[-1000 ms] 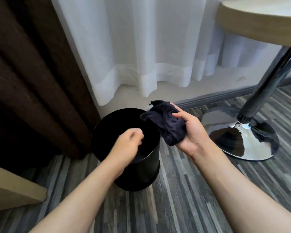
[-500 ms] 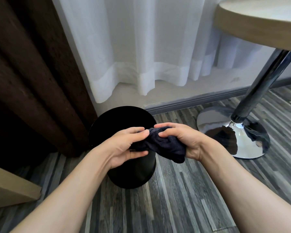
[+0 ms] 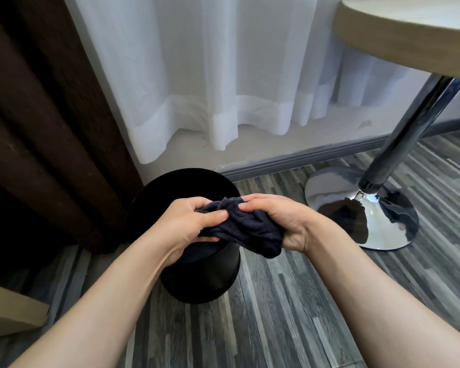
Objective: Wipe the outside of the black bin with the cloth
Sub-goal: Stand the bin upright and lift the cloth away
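Observation:
The round black bin (image 3: 205,277) stands upright on the grey wood floor, close to the dark curtain. Both my hands hover over its open top and near rim, hiding part of the opening. A crumpled dark navy cloth (image 3: 246,229) is bunched between them. My left hand (image 3: 194,225) grips the cloth's left end with thumb on top. My right hand (image 3: 279,221) clutches its right end, and a fold hangs down below that hand. The cloth is above the rim; whether it touches the bin I cannot tell.
A brown curtain (image 3: 45,123) hangs at the left, a sheer white curtain (image 3: 213,75) behind the bin. A round table's chrome pole and mirrored base (image 3: 367,216) stand to the right. A pale wooden corner (image 3: 14,309) juts in at the lower left.
My left hand rose from the bin's rim and took hold of the cloth, which earlier only my right hand held. Both hands now bunch it together over the bin.

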